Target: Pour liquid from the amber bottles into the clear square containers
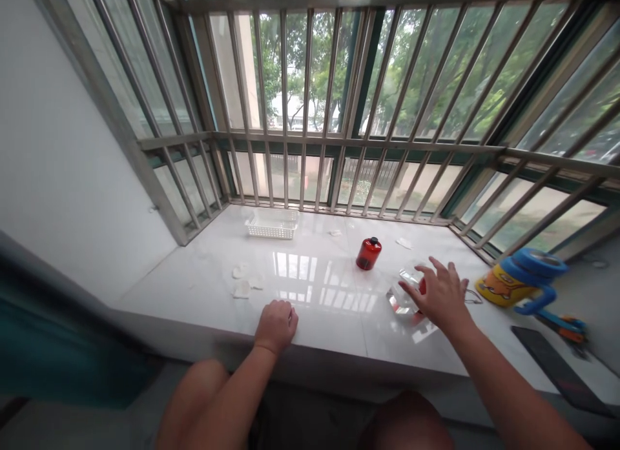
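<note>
My right hand (442,298) is over a clear, faceted container (398,299) on the right part of the white sill. Its thumb and fingers are spread apart, and a bit of red shows between them. Whether the fingertips touch the container I cannot tell, as the hand hides part of it. To the left of the container stands a small red bottle (369,254) with a black cap. My left hand (276,326) rests curled at the sill's front edge, with nothing visible in it.
A white plastic basket (272,229) sits near the window bars. White scraps (241,288) lie on the left of the sill (194,295). At the right are a blue and yellow mug (508,283) and a dark flat slab (557,366). Metal bars (310,140) enclose the back.
</note>
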Tool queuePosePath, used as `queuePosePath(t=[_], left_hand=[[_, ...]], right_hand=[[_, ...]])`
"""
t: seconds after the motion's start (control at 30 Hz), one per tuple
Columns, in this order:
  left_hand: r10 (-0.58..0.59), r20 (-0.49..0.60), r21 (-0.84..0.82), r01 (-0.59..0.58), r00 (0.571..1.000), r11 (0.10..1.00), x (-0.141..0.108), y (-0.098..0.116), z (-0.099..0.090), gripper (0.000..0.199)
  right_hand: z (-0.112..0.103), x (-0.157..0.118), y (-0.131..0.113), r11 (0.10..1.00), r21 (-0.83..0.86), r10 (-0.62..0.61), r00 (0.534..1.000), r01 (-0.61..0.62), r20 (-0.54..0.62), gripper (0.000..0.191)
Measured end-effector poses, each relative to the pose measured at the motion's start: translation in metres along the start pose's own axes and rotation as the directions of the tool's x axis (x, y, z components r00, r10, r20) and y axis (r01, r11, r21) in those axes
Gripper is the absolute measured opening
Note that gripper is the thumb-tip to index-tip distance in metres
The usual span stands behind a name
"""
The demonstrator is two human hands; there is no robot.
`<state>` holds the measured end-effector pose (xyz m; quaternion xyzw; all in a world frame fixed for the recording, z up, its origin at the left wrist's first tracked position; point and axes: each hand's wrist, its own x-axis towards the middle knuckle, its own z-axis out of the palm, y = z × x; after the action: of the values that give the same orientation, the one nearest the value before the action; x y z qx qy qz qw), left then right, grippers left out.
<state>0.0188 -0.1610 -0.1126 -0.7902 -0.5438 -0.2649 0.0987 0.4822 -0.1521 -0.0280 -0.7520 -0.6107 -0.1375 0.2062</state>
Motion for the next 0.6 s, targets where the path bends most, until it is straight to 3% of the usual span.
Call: queuePosePath(t=[0.1, 0.2, 0.33, 0.47, 0.6], left_hand=[[0.003, 0.009, -0.006, -0.003, 1.000, 1.000, 0.000, 0.000, 0.000, 0.021], [0.004, 0.016, -0.009, -0.004, 1.000, 1.000, 0.000, 0.001, -0.001, 0.022], [-0.005, 0.028, -0.009, 0.006, 1.000, 1.000, 0.000, 0.002, -0.001, 0.022], [-0.016, 0.048, -0.008, 0.016, 0.999, 1.000, -0.001, 0.003, -0.001, 0.021], [-0.019, 0.068, -0.002, 0.019, 0.997, 1.000, -0.002, 0.004, -0.002, 0.020]], right_hand=[[-0.019, 0.024, -0.030, 0.972, 0.183, -0.128, 0.986, 0.146, -0.109, 0.059], [-0.023, 0.063, -0.068, 0.953, 0.238, -0.181, 0.982, 0.188, -0.051, 0.054], [0.005, 0.114, -0.100, 0.967, 0.256, -0.014, 0.995, -0.012, 0.102, 0.060], [0.040, 0.136, -0.119, 0.940, 0.236, 0.178, 0.944, -0.246, 0.276, 0.052], [0.058, 0.127, -0.159, 0.926, 0.306, 0.105, 0.931, -0.219, 0.350, 0.044]])
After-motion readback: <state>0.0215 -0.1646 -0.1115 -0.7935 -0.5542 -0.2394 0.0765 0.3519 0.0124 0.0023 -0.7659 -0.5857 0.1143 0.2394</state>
